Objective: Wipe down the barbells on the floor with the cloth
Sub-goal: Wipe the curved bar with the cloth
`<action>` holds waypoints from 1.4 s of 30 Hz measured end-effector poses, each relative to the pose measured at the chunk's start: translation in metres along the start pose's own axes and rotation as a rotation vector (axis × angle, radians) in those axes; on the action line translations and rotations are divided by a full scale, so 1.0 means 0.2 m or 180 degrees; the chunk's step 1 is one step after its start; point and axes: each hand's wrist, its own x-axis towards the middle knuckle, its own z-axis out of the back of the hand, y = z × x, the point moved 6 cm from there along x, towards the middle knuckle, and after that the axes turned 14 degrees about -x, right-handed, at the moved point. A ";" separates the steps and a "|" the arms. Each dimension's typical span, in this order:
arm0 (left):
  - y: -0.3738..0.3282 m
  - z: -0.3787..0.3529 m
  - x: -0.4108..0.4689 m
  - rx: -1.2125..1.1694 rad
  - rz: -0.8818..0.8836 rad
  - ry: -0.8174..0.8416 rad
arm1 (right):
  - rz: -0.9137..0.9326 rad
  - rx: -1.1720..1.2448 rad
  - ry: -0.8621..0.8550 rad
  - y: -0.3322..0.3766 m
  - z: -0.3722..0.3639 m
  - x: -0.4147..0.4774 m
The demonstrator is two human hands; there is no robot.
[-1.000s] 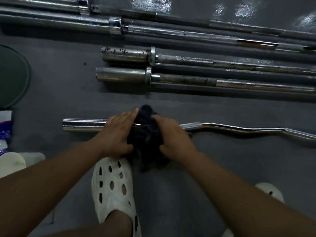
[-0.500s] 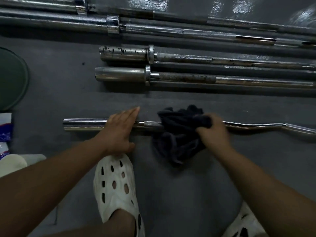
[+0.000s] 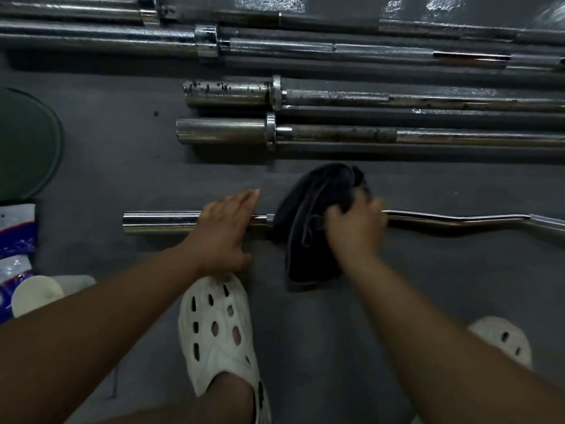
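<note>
A chrome curl bar (image 3: 458, 220) with a wavy shaft lies across the grey floor nearest me. My left hand (image 3: 226, 231) rests flat on its sleeve (image 3: 159, 221), fingers straight. A dark cloth (image 3: 308, 221) is draped over the shaft just right of the collar, and my right hand (image 3: 356, 228) grips it around the bar. Beyond lie several straight barbells: a shiny-sleeved one (image 3: 220, 131), a rust-spotted one (image 3: 226, 93), and longer ones (image 3: 208, 41) at the top.
My feet in white perforated clogs (image 3: 217, 328) stand just behind the curl bar, the second clog (image 3: 504, 341) at the right. A dark green round plate (image 3: 24, 145) lies at far left. Blue-white packaging (image 3: 15, 234) and a pale cup-like object (image 3: 36, 293) sit at the left edge.
My right hand slid the cloth right along the shaft, away from the left hand, then came back a little leftward. The left hand stayed on the sleeve.
</note>
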 end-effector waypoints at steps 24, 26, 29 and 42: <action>0.02 0.00 -0.03 -0.0085 -0.0111 0.0036 | 0.2304 -0.1573 0.0381 0.02 0.02 0.03; 0.02 0.00 -0.02 -0.0110 -0.0083 0.0047 | 0.2524 -0.1978 0.0530 -0.19 0.07 0.18; 0.01 0.00 -0.01 -0.0055 -0.0052 0.0069 | 0.1628 -0.1764 0.0477 -0.40 0.09 0.24; 0.00 0.00 -0.01 -0.0020 -0.0029 0.0036 | 0.0138 0.0467 -0.0070 -0.23 0.09 0.14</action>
